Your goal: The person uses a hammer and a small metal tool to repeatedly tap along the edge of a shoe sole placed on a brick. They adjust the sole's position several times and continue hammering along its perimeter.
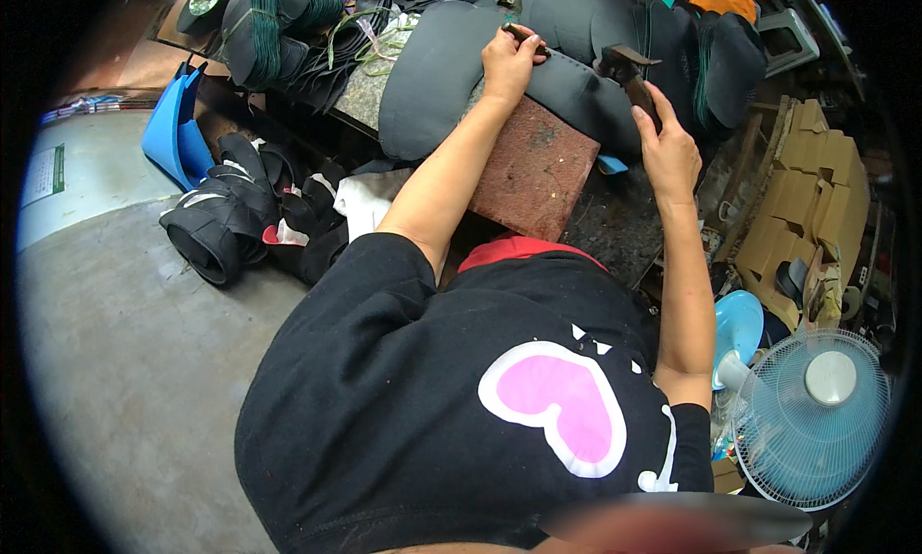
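The person's left hand [511, 66] is curled closed around a slim dark tool [527, 38], its tip too small to make out, at a black piece [588, 95]. Rightward, the right hand [669, 149] grips a hammer [631, 72], apart from the tool. Positioning for striking seems in hand; the next move calls for steady aim.
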